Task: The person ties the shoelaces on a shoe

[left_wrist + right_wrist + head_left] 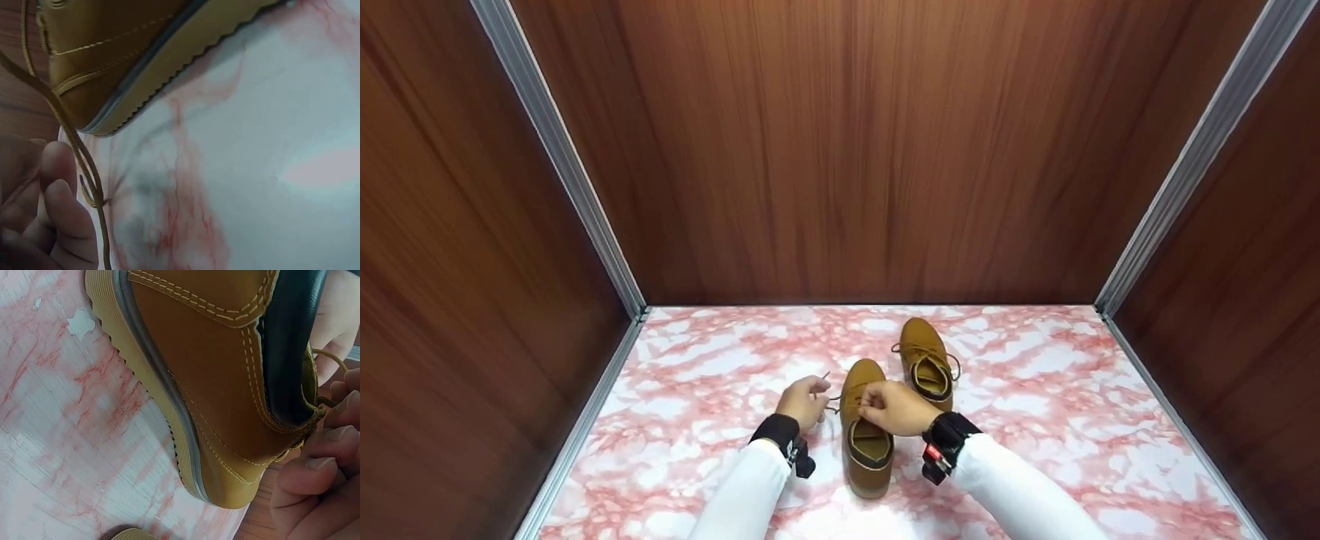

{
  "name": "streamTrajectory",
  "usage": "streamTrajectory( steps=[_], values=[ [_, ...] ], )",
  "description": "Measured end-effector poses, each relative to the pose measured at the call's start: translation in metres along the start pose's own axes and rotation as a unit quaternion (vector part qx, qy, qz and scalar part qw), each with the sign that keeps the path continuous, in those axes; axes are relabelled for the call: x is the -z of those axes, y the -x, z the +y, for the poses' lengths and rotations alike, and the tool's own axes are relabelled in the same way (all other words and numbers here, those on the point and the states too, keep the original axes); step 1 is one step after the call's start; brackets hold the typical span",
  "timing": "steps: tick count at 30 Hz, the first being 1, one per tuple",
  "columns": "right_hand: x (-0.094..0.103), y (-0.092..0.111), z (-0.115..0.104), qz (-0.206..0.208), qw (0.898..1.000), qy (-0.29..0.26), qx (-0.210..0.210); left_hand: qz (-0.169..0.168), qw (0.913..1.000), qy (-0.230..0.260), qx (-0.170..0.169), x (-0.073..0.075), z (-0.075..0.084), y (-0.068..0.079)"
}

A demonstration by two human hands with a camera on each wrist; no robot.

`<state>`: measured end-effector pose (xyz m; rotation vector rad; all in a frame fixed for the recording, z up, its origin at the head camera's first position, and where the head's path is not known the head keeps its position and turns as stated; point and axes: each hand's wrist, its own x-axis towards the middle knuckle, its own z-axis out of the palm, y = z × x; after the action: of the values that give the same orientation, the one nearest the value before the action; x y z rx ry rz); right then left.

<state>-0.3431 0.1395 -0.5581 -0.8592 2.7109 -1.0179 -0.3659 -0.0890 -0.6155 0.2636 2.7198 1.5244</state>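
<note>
A tan lace-up shoe (pixel 864 373) stands on the floor, toe pointing away, with both hands at its laces. My right hand (pixel 901 407) lies over the lacing and pinches a shoelace (pixel 329 403) close to the dark padded collar (pixel 289 343). Left of the shoe, my left hand (pixel 804 403) has thumb and fingertips together on a lace, whose end pokes up above the fingers. In the left wrist view a looped brown lace (pixel 70 132) hangs across these fingers (pixel 59 160), beside the shoe's side.
The matching shoe (pixel 919 337) stands farther back to the right, laces tied with loops at both sides. Pink and white marbled flooring (pixel 697 420) lies beneath. Wood-grain panels (pixel 840 150) rise at the back and both sides, with metal strips (pixel 562 157) along the corners.
</note>
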Motion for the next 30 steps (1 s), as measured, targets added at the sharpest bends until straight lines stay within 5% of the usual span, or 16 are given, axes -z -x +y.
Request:
streamTrajectory(
  steps=[5,12,19,30],
  values=[
    [0.000,0.001,-0.001,-0.001,1.000,-0.004,-0.009,-0.022,0.9989,-0.033,-0.024,-0.009,0.001,-0.003],
    [0.001,0.002,0.000,0.008,1.000,-0.002,-0.005,-0.002,0.9968,-0.078,-0.018,-0.016,0.000,-0.004],
    [0.001,0.002,0.002,0.006,1.000,-0.005,-0.017,-0.016,0.9968,-0.078,-0.008,-0.015,0.001,-0.002],
    [0.001,0.001,0.001,0.003,1.000,-0.008,-0.018,-0.023,0.9930,-0.106,-0.047,-0.016,0.003,-0.001]
  ],
)
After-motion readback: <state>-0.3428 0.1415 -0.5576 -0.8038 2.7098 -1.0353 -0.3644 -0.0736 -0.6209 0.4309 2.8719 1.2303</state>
